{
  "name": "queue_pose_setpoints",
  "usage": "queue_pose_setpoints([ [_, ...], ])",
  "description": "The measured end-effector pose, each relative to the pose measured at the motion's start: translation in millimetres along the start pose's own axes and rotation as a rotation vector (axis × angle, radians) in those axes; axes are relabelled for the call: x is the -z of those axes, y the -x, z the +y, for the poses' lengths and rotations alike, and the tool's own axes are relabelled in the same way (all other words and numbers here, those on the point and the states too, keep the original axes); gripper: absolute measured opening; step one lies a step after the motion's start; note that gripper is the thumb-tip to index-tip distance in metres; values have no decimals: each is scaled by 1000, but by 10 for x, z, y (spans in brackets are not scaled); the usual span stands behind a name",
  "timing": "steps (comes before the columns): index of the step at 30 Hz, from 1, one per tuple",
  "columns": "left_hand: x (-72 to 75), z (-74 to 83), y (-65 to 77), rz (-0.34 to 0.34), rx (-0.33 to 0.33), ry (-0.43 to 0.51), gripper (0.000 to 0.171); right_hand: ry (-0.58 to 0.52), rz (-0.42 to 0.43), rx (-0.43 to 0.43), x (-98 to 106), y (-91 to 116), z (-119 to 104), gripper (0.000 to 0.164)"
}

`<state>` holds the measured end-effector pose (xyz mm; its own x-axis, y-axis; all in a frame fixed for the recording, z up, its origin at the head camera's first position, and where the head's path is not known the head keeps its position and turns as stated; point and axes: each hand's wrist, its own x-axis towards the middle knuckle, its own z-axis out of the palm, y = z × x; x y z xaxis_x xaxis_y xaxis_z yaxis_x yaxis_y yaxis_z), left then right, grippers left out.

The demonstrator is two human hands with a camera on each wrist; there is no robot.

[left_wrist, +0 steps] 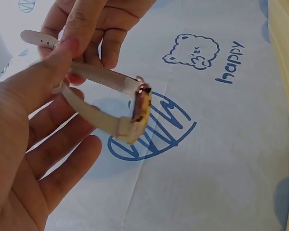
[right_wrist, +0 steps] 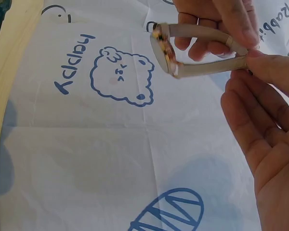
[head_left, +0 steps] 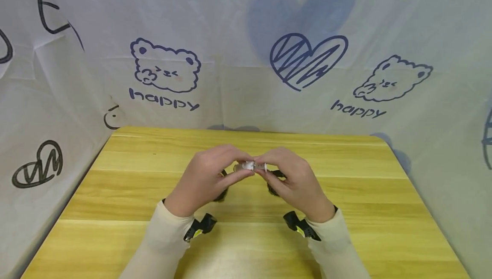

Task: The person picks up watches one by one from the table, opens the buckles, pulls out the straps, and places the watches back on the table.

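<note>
Above the middle of the yellow wooden table [head_left: 115, 193], both hands hold a wristwatch [head_left: 251, 166] with a cream strap and a gold-rimmed case. My left hand [head_left: 224, 171] pinches the strap from the left and my right hand [head_left: 277, 171] pinches it from the right, fingertips almost meeting. In the left wrist view the watch case [left_wrist: 140, 108] points away on its looped strap, with the left hand [left_wrist: 33, 144] below and the right hand's fingers [left_wrist: 94, 24] above. The right wrist view shows the case [right_wrist: 164, 50], the right hand [right_wrist: 265, 125] and the left hand's fingers [right_wrist: 216, 19] on the strap.
White cloth [head_left: 246, 78] printed with bears, hearts and "happy" hangs behind and to both sides of the table. Black camera mounts [head_left: 200, 227] sit at both wrists over cream sleeves. The table's edges show at left, right and back.
</note>
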<state>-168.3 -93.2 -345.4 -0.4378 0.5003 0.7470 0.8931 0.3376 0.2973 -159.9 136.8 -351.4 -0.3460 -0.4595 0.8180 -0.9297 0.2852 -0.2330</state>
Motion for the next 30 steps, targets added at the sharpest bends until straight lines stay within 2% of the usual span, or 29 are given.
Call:
queue_pose_setpoints([
  [3,-5,-7,-5,12,-8,-25,14,47,-19,-26,2,-6,-7,22],
  [6,-10,-18,-7,26,-18,-49,10,48,-18,-51,-2,-14,-16,21],
  [12,-19,-20,-12,35,-24,-79,10,-72,9,-109,-26,-21,-39,18],
  [16,-29,-20,-16,33,-23,-92,13,-196,2,-239,-34,-15,-67,8],
  [22,-35,-14,-16,29,-10,-86,14,-399,17,-460,-42,-13,-119,22],
  [25,-32,-14,-20,35,-6,-89,15,-410,28,-537,-54,-18,-130,20],
  [30,-27,-29,-20,35,4,-104,14,-367,16,-627,-78,-18,-134,14],
])
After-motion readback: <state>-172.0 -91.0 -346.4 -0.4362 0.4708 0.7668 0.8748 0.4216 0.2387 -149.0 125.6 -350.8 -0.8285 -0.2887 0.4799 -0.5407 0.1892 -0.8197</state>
